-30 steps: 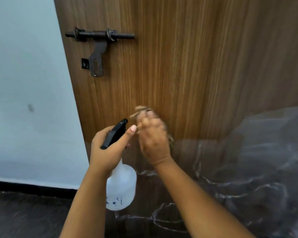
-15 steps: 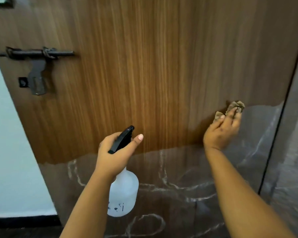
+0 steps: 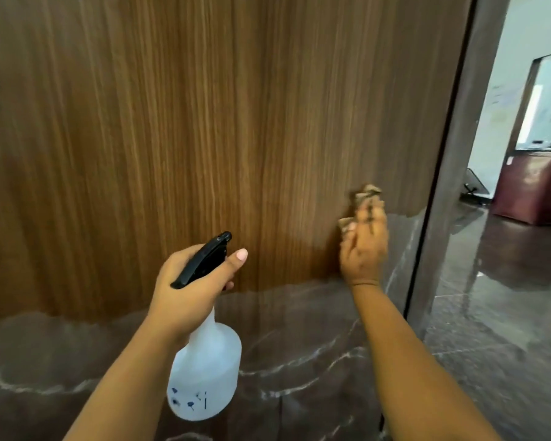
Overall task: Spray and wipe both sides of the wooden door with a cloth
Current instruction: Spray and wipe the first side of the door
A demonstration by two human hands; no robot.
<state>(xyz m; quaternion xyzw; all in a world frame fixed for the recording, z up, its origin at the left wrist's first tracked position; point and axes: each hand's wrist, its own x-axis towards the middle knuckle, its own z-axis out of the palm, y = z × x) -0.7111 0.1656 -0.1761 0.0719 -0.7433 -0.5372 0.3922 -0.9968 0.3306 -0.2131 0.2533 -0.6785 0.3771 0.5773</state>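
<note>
The brown wooden door (image 3: 188,122) fills most of the view, its grain running top to bottom. My right hand (image 3: 365,249) presses a crumpled tan cloth (image 3: 365,194) flat against the door low down, near its right edge. The cloth sticks out above and left of my fingers. My left hand (image 3: 188,284) grips the neck of a white spray bottle (image 3: 204,374) with a black trigger head (image 3: 206,259), held a little off the door, thumb stretched forward.
Dark marble floor (image 3: 299,361) with white veins lies below the door. The door's right edge and a dark frame post (image 3: 449,173) stand at right. Beyond them another room shows, with a maroon cabinet (image 3: 531,189).
My right hand slid the cloth from the door's middle to near its right edge. My view swung right, so the black latch left the frame and the open doorway appeared. My left hand kept the bottle.
</note>
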